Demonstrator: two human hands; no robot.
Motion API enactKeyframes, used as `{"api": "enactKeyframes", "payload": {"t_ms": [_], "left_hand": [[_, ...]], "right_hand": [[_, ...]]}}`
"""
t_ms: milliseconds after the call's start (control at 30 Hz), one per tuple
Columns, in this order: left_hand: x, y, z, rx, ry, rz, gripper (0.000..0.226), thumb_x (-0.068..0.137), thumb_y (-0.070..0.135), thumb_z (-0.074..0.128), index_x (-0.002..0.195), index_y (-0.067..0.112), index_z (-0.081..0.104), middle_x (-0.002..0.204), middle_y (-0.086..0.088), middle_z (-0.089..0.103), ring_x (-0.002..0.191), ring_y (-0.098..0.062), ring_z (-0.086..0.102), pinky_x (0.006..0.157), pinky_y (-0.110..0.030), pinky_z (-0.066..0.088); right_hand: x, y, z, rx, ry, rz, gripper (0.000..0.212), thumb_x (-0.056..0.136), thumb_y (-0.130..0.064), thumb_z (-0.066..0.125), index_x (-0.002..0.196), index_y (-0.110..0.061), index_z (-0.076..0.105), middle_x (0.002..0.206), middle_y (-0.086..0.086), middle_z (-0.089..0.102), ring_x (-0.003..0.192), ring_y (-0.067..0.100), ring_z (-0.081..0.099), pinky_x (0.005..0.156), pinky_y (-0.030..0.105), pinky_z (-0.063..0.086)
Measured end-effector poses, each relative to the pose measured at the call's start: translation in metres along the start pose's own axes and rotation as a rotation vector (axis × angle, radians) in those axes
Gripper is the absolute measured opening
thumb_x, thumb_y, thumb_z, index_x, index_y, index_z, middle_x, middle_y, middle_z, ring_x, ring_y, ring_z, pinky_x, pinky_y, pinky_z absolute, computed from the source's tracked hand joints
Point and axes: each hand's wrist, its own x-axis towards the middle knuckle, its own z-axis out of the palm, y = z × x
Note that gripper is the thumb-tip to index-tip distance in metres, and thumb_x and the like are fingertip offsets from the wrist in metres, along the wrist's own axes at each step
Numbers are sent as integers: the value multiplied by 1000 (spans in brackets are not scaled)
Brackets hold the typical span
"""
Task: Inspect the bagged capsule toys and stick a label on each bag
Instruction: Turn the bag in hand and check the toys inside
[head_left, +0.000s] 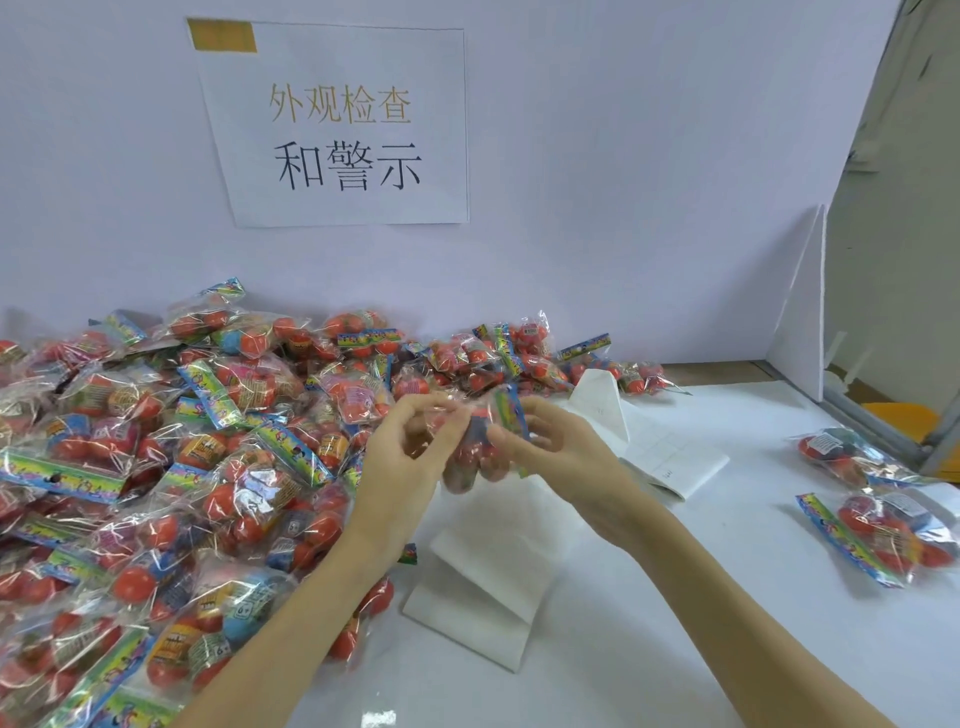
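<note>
A: Where's the bag?
B: The bag of capsule toys (475, 447) is up off the table (701, 597), held between both hands. The left hand (402, 457) pinches its clear edge with curled fingers; the right hand (556, 452) grips the end with the colourful header.
A: And around them?
B: Left of the left hand, a big heap of bags (156, 467). Under the hands, white sheets (493, 561). Well right of the right hand, two bags (878, 499) lie apart. Above, a paper sign (343, 130) hangs on the wall.
</note>
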Motion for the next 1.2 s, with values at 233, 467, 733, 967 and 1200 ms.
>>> {"api": "enactKeyframes", "payload": {"t_ms": [233, 467, 733, 967, 1200], "left_hand": [[1, -2, -1, 26, -95, 30, 17, 100, 24, 64, 100, 17, 80, 84, -2, 76, 72, -10, 67, 70, -18, 54], [4, -5, 0, 16, 29, 30, 18, 98, 20, 69, 90, 30, 81, 84, -1, 79, 81, -22, 75, 78, -28, 61], [0, -8, 0, 216, 6, 175, 7, 94, 14, 74, 95, 14, 80, 85, 5, 75, 80, -12, 71, 75, -26, 59], [1, -9, 1, 161, -118, 120, 12, 92, 16, 77, 104, 15, 80, 97, 7, 77, 95, -14, 72, 81, -27, 60], [4, -16, 1, 162, -205, 75, 14, 99, 7, 69, 104, 16, 78, 90, 4, 76, 80, -19, 74, 68, -31, 63]], "right_hand": [[1, -2, -5, 74, 131, -56, 21, 95, -29, 75, 91, -9, 77, 84, 2, 76, 80, 14, 73, 72, 24, 56], [0, -2, 4, 40, 221, -148, 20, 103, -14, 64, 95, 4, 60, 94, 25, 65, 78, 16, 66, 74, 35, 56], [-2, 1, 11, -213, 302, -247, 14, 102, -7, 61, 97, -18, 68, 86, -6, 69, 71, 21, 65, 61, 27, 57], [3, 0, 4, -28, 353, -104, 11, 97, -17, 73, 87, -14, 75, 81, 10, 74, 61, 16, 63, 48, 26, 49], [0, -2, 3, -162, 307, -244, 24, 104, -22, 63, 85, -19, 77, 73, 0, 71, 62, 13, 61, 57, 24, 47]]}}
